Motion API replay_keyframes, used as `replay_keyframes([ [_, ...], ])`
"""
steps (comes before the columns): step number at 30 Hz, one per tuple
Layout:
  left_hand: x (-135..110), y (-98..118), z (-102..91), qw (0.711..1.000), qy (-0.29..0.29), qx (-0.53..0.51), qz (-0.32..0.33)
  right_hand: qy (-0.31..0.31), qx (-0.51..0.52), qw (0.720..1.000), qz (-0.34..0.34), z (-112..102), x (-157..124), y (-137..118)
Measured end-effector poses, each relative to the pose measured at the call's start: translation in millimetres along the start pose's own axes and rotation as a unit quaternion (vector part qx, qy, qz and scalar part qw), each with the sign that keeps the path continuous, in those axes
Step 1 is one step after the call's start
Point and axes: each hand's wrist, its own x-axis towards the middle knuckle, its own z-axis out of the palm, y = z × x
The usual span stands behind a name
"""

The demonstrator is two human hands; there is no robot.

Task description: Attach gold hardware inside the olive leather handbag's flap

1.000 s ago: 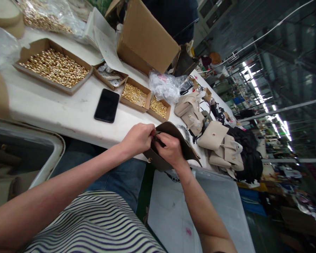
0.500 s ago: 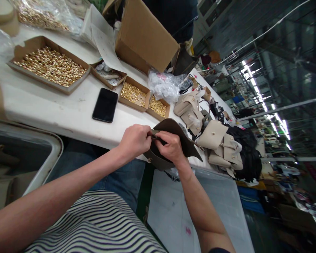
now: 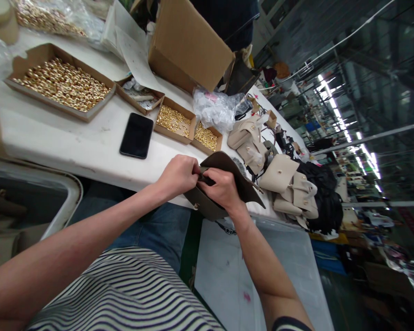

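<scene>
A dark olive-brown handbag (image 3: 207,208) is held at the table's front edge, its flap (image 3: 243,179) raised on the far side. My left hand (image 3: 182,174) is closed at the left end of the bag's opening, with thumb and fingertips pinching the rim. My right hand (image 3: 223,187) reaches into the mouth of the bag, its fingers curled and pinched close to the left fingertips. What lies exactly between the fingertips is hidden. A small gold fitting (image 3: 196,207) shows on the bag's front.
On the white table (image 3: 83,147) lie a black phone (image 3: 136,135), a large tray of gold fittings (image 3: 67,85) and two small boxes of gold pieces (image 3: 174,120). Beige bags (image 3: 279,172) are piled to the right. A cardboard box (image 3: 189,43) stands behind; a plastic bin (image 3: 255,276) is below.
Both hands stay at the bag's opening with only slight finger shifts. The bag's front has tilted a little, and the view has moved slightly.
</scene>
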Motion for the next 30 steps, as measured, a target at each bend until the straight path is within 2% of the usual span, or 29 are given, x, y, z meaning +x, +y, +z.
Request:
replay_keyframes([
  [6, 6.0, 4.2, -4.0, 0.999, -0.026, 0.011, 0.017, -0.026, -0.001, 0.999, -0.025, -8.8, 0.2, -3.5],
  [9, 7.6, 4.2, -3.2, 0.999, -0.028, 0.015, 0.030, -0.047, 0.025, 0.998, 0.013, -13.4, 1.3, -9.6],
  [12, 6.9, 4.2, -1.7, 0.999, -0.022, 0.019, 0.031, -0.023, 0.039, 0.997, 0.061, -12.3, 2.3, -13.7],
  [16, 4.3, 4.8, -1.1, 0.999, -0.022, 0.018, 0.045, -0.011, 0.044, 0.995, 0.086, -7.2, 0.9, -14.4],
  [30, 7.9, -0.1, 5.1, 0.999, -0.006, -0.012, 0.041, -0.013, 0.009, 0.998, 0.066, -6.4, -2.3, -7.8],
])
